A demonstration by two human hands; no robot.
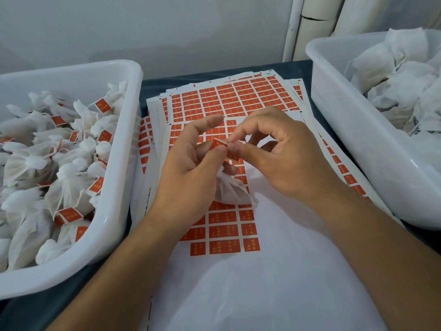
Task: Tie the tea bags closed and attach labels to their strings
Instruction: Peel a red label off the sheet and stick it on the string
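Observation:
A small white tea bag (229,189) hangs below my hands over the label sheets, its gathered top up between my fingers. My left hand (188,168) and my right hand (279,154) meet above it, and both pinch one small orange label (220,142) between thumb and fingers. The bag's string is too thin to make out. A sheet of orange labels (229,225) lies under the hands, with many of its labels peeled away.
A white tub (119,194) at the left holds several tied tea bags with orange labels. Another white tub (346,120) at the right holds unlabelled white bags. More label sheets (238,96) are stacked at the back on the dark table.

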